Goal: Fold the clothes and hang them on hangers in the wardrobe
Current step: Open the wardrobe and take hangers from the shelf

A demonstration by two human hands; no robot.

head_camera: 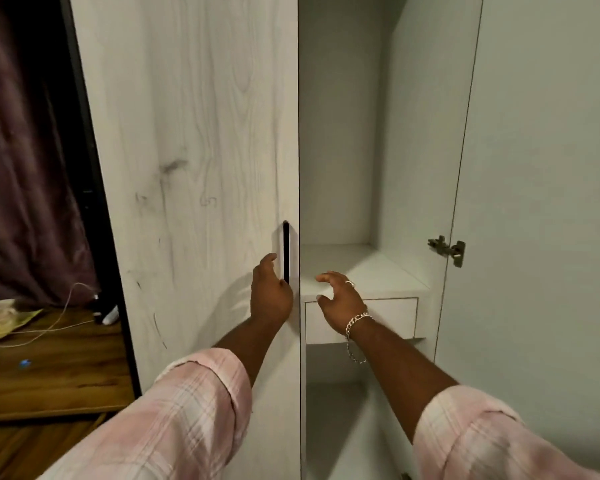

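Observation:
A pale wood-grain wardrobe fills the view. Its left door (pixel 194 168) is shut and its right door (pixel 541 202) is swung open. My left hand (pixel 271 296) is at the left door's dark vertical handle (pixel 285 251), with the fingers hooked into the slot and the thumb raised on the door face. My right hand (pixel 340 303) hovers with its fingers loosely spread and holds nothing, in front of the inner shelf (pixel 368 268) and the drawer (pixel 388 317) below it. No clothes or hangers are in view.
The open compartment (pixel 340 133) above the shelf is bare. A metal hinge (pixel 447 249) sits on the right door's edge. At the left are a dark curtain (pixel 25 168) and a wooden table (pixel 49 368) with a white cable and small items.

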